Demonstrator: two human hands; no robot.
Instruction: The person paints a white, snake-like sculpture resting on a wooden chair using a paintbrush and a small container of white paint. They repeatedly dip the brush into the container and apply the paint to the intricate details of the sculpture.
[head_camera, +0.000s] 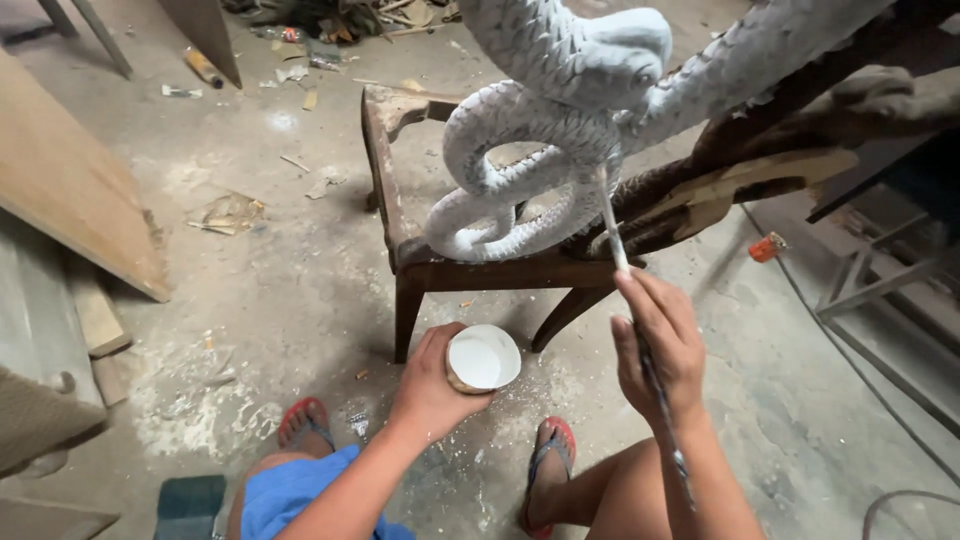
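The right hand (658, 345) is raised, fingers pinched around a thin paintbrush (612, 228) whose tip touches the white snake carving (520, 130). The left hand (432, 385), held low, cups a small bowl of white paint (482, 358).

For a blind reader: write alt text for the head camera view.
A person's right hand holds a long paintbrush against a white-coated carved snake sculpture resting on a worn wooden chair. The left hand holds a small bowl of white paint; below are red sandals on a dusty, paint-spattered floor.
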